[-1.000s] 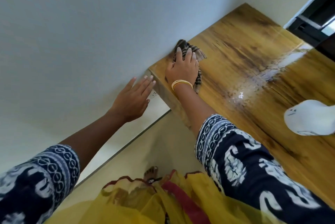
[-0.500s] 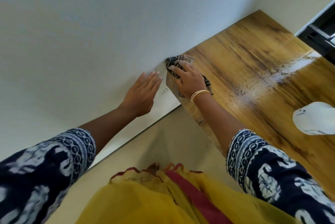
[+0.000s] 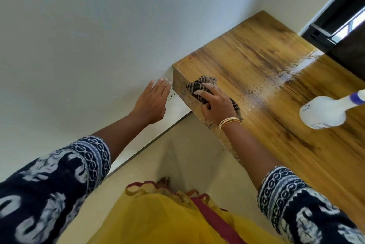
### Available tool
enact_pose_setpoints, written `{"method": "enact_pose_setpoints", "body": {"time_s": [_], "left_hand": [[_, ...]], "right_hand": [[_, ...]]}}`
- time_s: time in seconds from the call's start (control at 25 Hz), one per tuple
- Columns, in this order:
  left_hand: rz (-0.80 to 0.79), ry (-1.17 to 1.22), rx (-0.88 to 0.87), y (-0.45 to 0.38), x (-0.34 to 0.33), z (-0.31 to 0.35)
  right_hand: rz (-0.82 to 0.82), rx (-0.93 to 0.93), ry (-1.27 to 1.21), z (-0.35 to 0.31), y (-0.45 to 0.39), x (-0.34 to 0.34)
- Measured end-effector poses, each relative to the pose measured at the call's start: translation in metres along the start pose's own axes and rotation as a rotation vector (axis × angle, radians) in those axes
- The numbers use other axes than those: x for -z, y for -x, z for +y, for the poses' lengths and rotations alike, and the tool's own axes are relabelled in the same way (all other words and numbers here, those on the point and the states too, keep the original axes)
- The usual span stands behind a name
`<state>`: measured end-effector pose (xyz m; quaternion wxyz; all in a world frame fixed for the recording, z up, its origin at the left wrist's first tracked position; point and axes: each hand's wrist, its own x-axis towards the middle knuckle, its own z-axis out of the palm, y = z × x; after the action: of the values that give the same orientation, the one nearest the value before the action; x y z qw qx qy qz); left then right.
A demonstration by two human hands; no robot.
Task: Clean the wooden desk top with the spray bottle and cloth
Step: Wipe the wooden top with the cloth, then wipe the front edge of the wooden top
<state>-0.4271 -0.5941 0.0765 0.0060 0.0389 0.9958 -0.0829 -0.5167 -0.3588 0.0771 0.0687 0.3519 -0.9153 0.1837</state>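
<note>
At desk (image 3: pixel 256 70) edge, right hand (image 3: pixel 216 108) gripping half-hidden cloth (image 3: pixel 198 85); left hand (image 3: pixel 152 103) flat, fingers straight.

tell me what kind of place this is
Probably a room in a home: a wooden desk set against a plain wall, a wall socket beside it, and a tiled floor.

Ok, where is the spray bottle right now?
In the head view the spray bottle lies on its side on the wooden desk top, far right, apart from the cloth.
</note>
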Motion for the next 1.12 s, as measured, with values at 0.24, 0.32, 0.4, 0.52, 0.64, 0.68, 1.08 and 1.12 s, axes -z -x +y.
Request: {"method": "enact_pose_setpoints", "body": {"time_s": [0.24, 0.32, 0.4, 0.52, 0.64, 0.68, 1.08, 1.12], "left_hand": [[0.017, 0.060, -0.089, -0.007, 0.008, 0.022], [-0.013, 0.114, -0.073, -0.011, 0.012, 0.032], [-0.028, 0.197, -0.043, -0.014, 0.016, 0.042], [-0.014, 0.367, -0.011, -0.021, 0.024, 0.046], [0.043, 0.500, 0.064, -0.033, 0.034, 0.043], [0.063, 0.514, 0.084, -0.040, 0.036, 0.041], [0.055, 0.373, -0.123, -0.091, 0.022, 0.023], [0.070, 0.386, -0.133, -0.097, 0.015, 0.023]], "right_hand": [[0.000, -0.110, -0.078, 0.005, 0.028, 0.009], [-0.004, -0.106, -0.082, 0.007, 0.037, 0.009], [0.003, -0.112, -0.126, 0.009, 0.042, 0.013], [0.007, -0.190, -0.262, 0.009, 0.038, 0.022], [0.046, -0.230, -0.321, 0.010, 0.042, 0.026], [0.061, -0.227, -0.330, 0.012, 0.042, 0.027], [0.128, -0.346, -0.375, 0.032, 0.021, 0.035], [0.126, -0.341, -0.354, 0.035, 0.016, 0.037]]}}
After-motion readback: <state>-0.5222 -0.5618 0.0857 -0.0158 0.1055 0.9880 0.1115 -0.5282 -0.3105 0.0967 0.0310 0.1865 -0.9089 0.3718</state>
